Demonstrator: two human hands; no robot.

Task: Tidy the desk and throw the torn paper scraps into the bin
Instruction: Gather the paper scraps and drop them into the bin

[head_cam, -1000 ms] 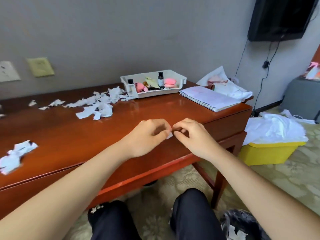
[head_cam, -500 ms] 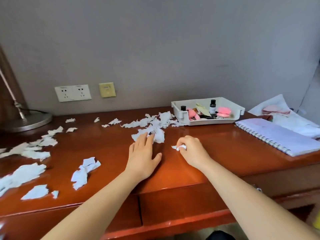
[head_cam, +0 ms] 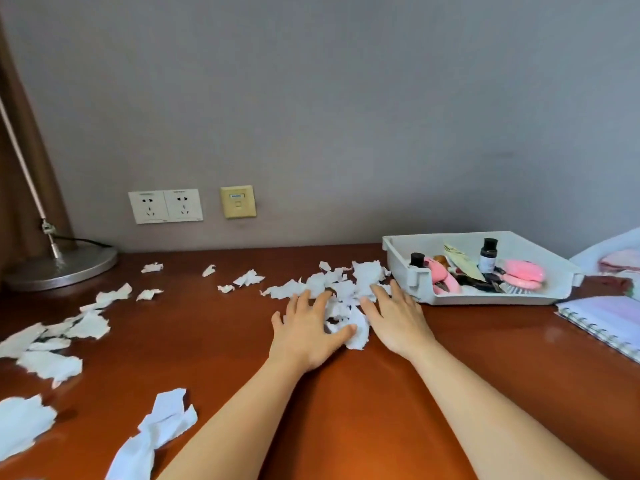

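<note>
Both hands are lying palm-down on the tabletop [head_cam: 346, 410], fingers spread and gripping nothing. In the head view, the left hand [head_cam: 308, 330] is resting at the near left edge of a heap of torn paper scraps [head_cam: 346, 299], its thumb touching the nearest scrap, while the right hand [head_cam: 394, 317] is pressing on the heap's right side, fingers pointing toward 12 o'clock. The heap is sitting between the two hands and spreading away from them toward 11 and 12 o'clock, its far edge just beside a white plastic tray [head_cam: 485, 299].

That tray is standing at 2 o'clock from the hands, holding two small dark-capped bottles [head_cam: 487, 254], a pink brush [head_cam: 523, 275] and other small items too cluttered to name. A spiral notebook [head_cam: 606, 320] is lying at 3 o'clock, partly cut off by the frame.

More scraps are lying scattered across the left half of the tabletop: small bits at 10 and 11 o'clock, larger pieces [head_cam: 52, 344] at 9 o'clock, and a long crumpled strip [head_cam: 152, 434] at 7 o'clock near the front edge. A lamp base [head_cam: 59, 268] is sitting in the far left corner. On the wall behind, a double power socket [head_cam: 165, 206] and a yellow wall plate [head_cam: 238, 201] are showing at 11 o'clock.
</note>
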